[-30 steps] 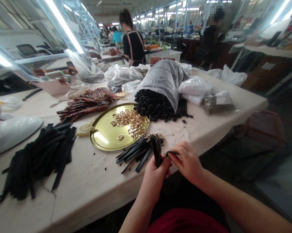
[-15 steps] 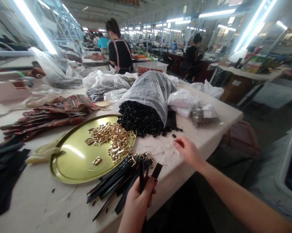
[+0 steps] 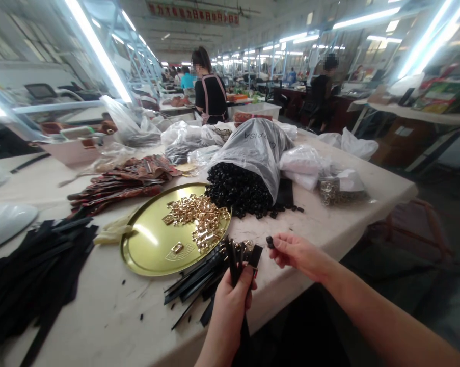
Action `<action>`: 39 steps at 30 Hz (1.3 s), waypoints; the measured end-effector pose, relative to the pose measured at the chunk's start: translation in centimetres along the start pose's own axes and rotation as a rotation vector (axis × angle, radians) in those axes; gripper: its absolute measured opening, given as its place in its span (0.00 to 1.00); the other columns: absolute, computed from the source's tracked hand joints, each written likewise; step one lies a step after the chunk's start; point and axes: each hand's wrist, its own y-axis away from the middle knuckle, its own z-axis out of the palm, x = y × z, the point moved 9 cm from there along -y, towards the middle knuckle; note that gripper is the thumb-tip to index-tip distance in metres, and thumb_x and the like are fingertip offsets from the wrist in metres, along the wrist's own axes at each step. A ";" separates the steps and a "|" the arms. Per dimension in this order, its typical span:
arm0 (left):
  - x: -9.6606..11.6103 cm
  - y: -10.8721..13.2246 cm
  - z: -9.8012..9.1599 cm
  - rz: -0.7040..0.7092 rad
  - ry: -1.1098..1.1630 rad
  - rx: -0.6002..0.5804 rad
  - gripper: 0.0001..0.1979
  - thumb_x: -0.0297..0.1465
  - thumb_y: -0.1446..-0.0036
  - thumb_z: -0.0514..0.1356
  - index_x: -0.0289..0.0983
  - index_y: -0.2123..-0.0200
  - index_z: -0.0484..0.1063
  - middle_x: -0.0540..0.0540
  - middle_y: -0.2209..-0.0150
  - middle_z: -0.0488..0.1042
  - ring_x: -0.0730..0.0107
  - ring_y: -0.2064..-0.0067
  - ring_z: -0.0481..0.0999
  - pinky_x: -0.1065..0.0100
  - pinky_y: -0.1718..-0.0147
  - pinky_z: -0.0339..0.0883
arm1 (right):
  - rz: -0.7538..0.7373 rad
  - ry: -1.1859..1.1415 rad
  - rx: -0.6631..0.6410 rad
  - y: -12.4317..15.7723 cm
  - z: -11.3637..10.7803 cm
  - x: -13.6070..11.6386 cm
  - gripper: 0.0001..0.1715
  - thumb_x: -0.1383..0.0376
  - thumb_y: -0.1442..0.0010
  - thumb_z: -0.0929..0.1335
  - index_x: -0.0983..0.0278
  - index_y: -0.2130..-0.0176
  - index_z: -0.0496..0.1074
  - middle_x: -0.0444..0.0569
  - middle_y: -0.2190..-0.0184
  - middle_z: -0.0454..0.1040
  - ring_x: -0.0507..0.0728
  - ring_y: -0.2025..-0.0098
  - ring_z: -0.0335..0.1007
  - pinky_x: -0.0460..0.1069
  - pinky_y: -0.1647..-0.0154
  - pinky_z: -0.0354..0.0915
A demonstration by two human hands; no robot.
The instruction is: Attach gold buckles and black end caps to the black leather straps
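My left hand [image 3: 232,300] is closed round several black straps [image 3: 256,256], their ends sticking up above the thumb. Between the thumb and fingertips of my right hand [image 3: 300,256] is a small black loop [image 3: 269,242], a short way right of the strap ends and apart from them. More black straps with gold buckles [image 3: 193,288] lie on the table behind my left hand. Beyond them, a gold tray [image 3: 132,262] carries a heap of gold buckles [image 3: 197,216]. A mound of small black loops [image 3: 239,191] spills from a plastic bag [image 3: 248,148].
Black strips [image 3: 34,275] lie at the left, with reddish-brown patterned pieces [image 3: 126,181] behind the tray. A clear bag of metal parts [image 3: 336,191] sits near the table's right edge. A person in a pink-strapped apron [image 3: 210,94] stands beyond the table.
My right hand has moved left, carrying the small black loop up from the table towards the straps in my left hand. The view has swung left.
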 end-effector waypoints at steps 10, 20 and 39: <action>0.1 2.6 -0.9 0.206 -0.315 -0.007 0.13 0.41 0.53 0.58 0.36 0.76 0.66 0.55 0.84 0.63 0.80 0.86 0.55 0.76 0.87 0.47 | 0.072 0.008 -0.191 3.7 4.8 0.5 0.16 0.55 0.47 0.66 0.66 0.64 0.69 0.45 0.72 0.72 0.48 0.75 0.65 0.45 0.72 0.61; 0.6 4.2 -1.1 0.254 -0.333 -0.006 0.11 0.40 0.54 0.58 0.37 0.75 0.68 0.54 0.84 0.63 0.79 0.86 0.53 0.75 0.87 0.46 | -0.003 -0.101 0.009 3.9 3.7 1.6 0.22 0.49 0.49 0.66 0.66 0.71 0.66 0.43 0.78 0.70 0.47 0.80 0.62 0.44 0.78 0.58; 0.1 3.5 -2.2 0.103 -0.290 -0.024 0.11 0.39 0.56 0.59 0.36 0.77 0.68 0.55 0.87 0.63 0.80 0.87 0.53 0.76 0.88 0.44 | -0.302 0.275 0.057 4.6 4.5 -0.7 0.15 0.59 0.42 0.63 0.62 0.58 0.72 0.47 0.66 0.69 0.51 0.72 0.66 0.48 0.70 0.65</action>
